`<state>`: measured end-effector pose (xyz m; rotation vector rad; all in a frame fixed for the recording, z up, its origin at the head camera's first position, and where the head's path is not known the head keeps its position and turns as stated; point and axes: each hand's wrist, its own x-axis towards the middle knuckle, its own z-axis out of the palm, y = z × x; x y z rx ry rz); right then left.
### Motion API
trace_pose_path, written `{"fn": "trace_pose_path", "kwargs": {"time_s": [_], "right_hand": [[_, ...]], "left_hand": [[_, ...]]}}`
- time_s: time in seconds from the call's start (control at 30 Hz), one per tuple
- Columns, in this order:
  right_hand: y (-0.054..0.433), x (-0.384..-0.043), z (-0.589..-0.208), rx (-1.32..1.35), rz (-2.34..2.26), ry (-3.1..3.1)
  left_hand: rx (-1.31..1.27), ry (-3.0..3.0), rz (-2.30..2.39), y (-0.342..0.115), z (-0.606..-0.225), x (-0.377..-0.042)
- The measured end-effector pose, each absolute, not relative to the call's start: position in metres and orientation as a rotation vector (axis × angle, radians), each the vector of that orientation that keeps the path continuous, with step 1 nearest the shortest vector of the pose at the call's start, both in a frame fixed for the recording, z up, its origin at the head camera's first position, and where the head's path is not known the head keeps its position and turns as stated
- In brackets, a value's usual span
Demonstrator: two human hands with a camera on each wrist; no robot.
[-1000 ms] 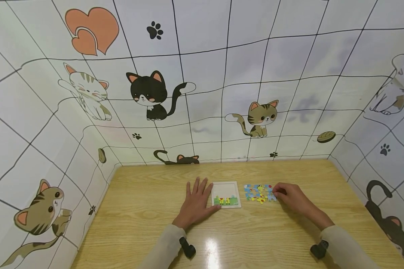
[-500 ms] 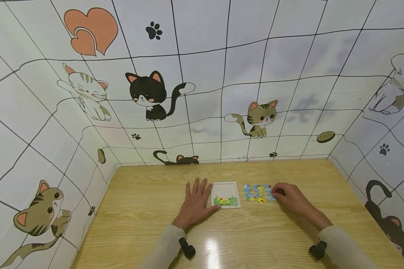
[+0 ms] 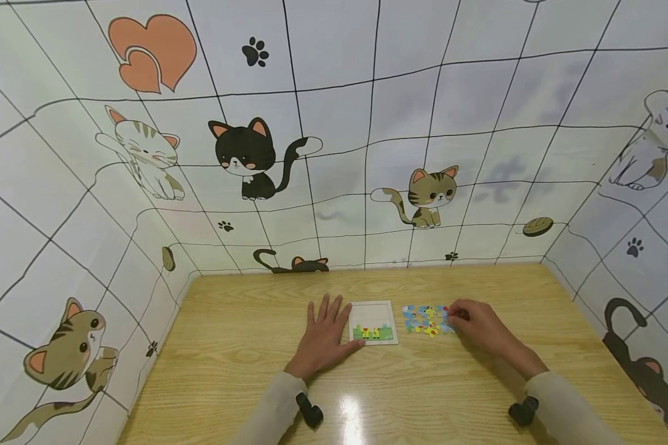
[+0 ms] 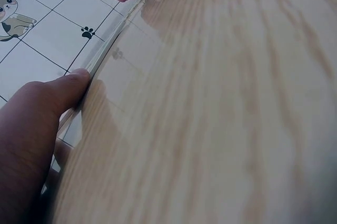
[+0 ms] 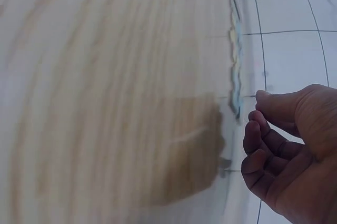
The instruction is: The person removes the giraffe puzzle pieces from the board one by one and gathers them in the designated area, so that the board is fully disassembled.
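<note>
My left hand (image 3: pixel 323 339) lies flat with fingers spread, left of a square puzzle tray (image 3: pixel 395 321). Its thumb rests on the tray's lower left edge. A strip of green and yellow puzzle pieces (image 3: pixel 374 334) fills the tray's bottom; the part above is bare and pale. To the right, several loose blue and yellow jigsaw pieces (image 3: pixel 427 320) lie in a cluster on the table. Over their right end hovers my right hand (image 3: pixel 473 324), fingers loosely curled. In the right wrist view, nothing shows between the thumb and the index fingertip.
The wooden table (image 3: pixel 245 346) meets a white wall (image 3: pixel 345 185) printed with cartoon cats and grid lines at the back and sides. Small black cameras (image 3: pixel 310 411) sit on both wrists.
My right hand has shifted slightly left over the loose pieces, covering more of their right end. The left hand and the tray have stayed in place.
</note>
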<state>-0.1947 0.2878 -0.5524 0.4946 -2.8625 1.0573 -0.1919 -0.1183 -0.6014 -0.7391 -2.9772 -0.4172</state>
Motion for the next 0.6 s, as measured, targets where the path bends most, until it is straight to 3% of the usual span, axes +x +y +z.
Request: {"fn": "trace_pose_path", "kwargs": {"time_s": [0.6], "right_hand": [[0.237, -0.205, -0.533, 0.665, 1.091, -2.863]], "left_hand": [[-0.756, -2.947, -0.45, -0.119, -0.605, -0.193]]}}
